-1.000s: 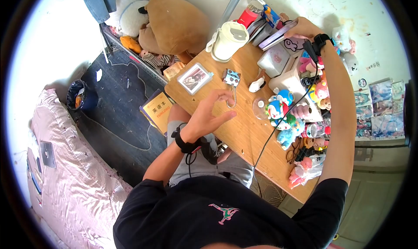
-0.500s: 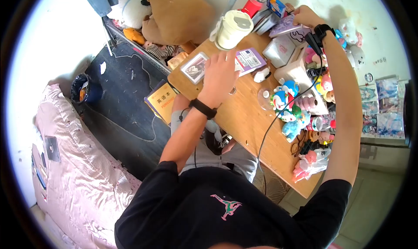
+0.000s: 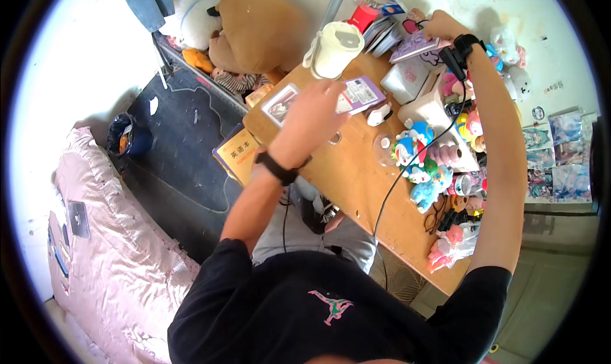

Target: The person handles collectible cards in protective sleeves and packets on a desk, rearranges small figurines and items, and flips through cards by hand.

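My left hand (image 3: 310,123) is over the left part of the wooden desk (image 3: 356,166). Its fingers are extended and slightly blurred, and it holds nothing. Around it are a framed picture card (image 3: 279,105), a purple-and-white box (image 3: 361,95) and a cream lidded cup (image 3: 336,49). A small ring (image 3: 335,138) lies near its thumb. At the back of the desk my right hand (image 3: 445,26) has its fingers curled at the upper edge of a purple notebook (image 3: 412,47), which leans among other items. Its fingertips are partly hidden.
Plush toys and figurines (image 3: 417,144) crowd the desk's right side, with scissors (image 3: 435,214) nearby. A black cable (image 3: 388,201) runs from my right wrist across the desk. A yellow exercise book (image 3: 238,152) sticks out at the left edge. A bin (image 3: 135,136) stands on the floor.
My left hand has moved a little down and to the left, clearing more of the purple-and-white box. The purple notebook tilts slightly differently under my right hand. The view has shifted a little.
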{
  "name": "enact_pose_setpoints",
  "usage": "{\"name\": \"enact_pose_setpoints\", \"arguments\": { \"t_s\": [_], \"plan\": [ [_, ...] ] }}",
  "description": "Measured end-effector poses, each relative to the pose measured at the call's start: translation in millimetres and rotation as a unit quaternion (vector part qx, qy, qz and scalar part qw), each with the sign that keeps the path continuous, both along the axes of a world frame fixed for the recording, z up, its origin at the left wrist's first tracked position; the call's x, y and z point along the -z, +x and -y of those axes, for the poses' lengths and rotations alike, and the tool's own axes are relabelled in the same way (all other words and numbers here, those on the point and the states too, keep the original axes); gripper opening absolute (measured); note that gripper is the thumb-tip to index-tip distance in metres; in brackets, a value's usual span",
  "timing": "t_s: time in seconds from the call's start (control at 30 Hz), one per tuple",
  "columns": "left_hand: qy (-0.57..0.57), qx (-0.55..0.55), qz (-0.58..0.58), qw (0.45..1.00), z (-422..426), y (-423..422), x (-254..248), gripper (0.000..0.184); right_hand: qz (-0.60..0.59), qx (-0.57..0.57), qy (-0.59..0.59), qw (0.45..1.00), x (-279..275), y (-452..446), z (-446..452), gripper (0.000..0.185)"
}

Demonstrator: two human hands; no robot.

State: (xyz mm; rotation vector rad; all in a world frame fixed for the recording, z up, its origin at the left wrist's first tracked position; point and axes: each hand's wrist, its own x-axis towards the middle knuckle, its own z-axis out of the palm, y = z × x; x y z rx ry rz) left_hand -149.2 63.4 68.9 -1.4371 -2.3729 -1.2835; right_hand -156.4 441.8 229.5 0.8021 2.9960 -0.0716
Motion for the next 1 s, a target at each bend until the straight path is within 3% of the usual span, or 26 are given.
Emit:
{"name": "enact_pose_setpoints", "arguments": {
  "t_s": [0.03, 0.1, 0.13, 0.2, 0.23, 0.33, 0.43, 0.5, 0.57, 0.6, 0.63, 0.7, 0.73, 0.77, 0.8, 0.93, 1.0],
  "plan": [
    [0.065, 0.035, 0.038, 0.997, 2.3, -10.6, -21.3, 0.046, -0.020, -0.024, 0.010, 0.999, 4.1, 1.2, -6.1, 0.037],
    [0.128, 0.031, -0.012, 0.991, -6.1, -37.8, -66.7, 0.040, -0.039, -0.027, 0.006, 0.999, 3.4, 4.4, -6.7, 0.036],
    [0.107, 0.066, -0.049, 0.991, -4.6, -44.1, -88.8, 0.037, -0.006, -0.006, -0.018, 1.000, 2.7, 3.9, -2.1, 0.035],
    [0.079, 0.078, -0.066, 0.992, -6.4, -34.9, -89.6, 0.037, 0.031, 0.025, -0.042, 0.998, -7.5, 3.3, 16.6, 0.030],
    [0.051, 0.092, -0.088, 0.991, -7.8, -31.4, -90.4, 0.038, 0.022, -0.017, -0.014, 1.000, -3.6, -1.3, 15.7, 0.026],
    [0.032, 0.109, -0.018, 0.993, -3.6, -15.0, -76.8, 0.034, 0.041, 0.048, -0.103, 0.993, -12.0, 1.0, 28.1, 0.027],
    [0.008, 0.103, 0.039, 0.994, -0.4, -4.9, -57.8, 0.030, 0.046, 0.016, -0.186, 0.981, 12.3, -10.3, 11.7, 0.026],
    [0.016, 0.114, 0.060, 0.992, 4.1, -0.9, -44.7, 0.032, 0.076, 0.008, 0.029, 0.997, 24.2, -24.8, 6.3, 0.022],
    [0.004, 0.111, 0.061, 0.992, 10.7, 3.2, -34.5, 0.034, 0.117, -0.030, 0.053, 0.991, 27.3, -30.0, 3.6, 0.017],
    [-0.007, 0.114, 0.058, 0.992, 13.7, 5.2, -29.8, 0.036, 0.141, -0.144, 0.131, 0.971, 35.8, -35.1, -19.8, 0.017],
    [-0.009, 0.113, 0.059, 0.992, 16.2, 7.5, -25.1, 0.036, 0.162, -0.165, 0.161, 0.959, 39.0, -36.3, -25.6, 0.018],
    [0.001, 0.121, -0.007, 0.993, 18.5, 11.5, -15.4, 0.038, 0.197, -0.209, 0.222, 0.932, 43.4, -38.6, -32.5, 0.020],
    [-0.001, 0.122, -0.007, 0.993, 17.9, 12.8, -9.1, 0.038, 0.117, -0.194, 0.092, 0.970, 45.6, -37.6, -33.4, 0.019],
    [-0.015, 0.104, -0.046, 0.993, 16.5, 14.4, -2.1, 0.039, 0.064, -0.054, -0.043, 0.996, 48.1, -35.6, -33.9, 0.024],
    [-0.029, 0.085, -0.085, 0.992, 15.1, 15.9, 4.2, 0.039, -0.029, 0.086, -0.161, 0.983, 38.8, -30.2, -6.6, 0.033],
    [-0.129, 0.054, -0.112, 0.984, 9.7, 22.5, 23.8, 0.042, 0.033, -0.010, -0.166, 0.985, 32.6, -20.3, -8.5, 0.052],
    [-0.199, 0.024, -0.169, 0.965, 3.7, 23.7, 29.3, 0.042, 0.036, -0.037, -0.050, 0.997, 37.1, -16.0, -8.6, 0.063]
  ]
}}
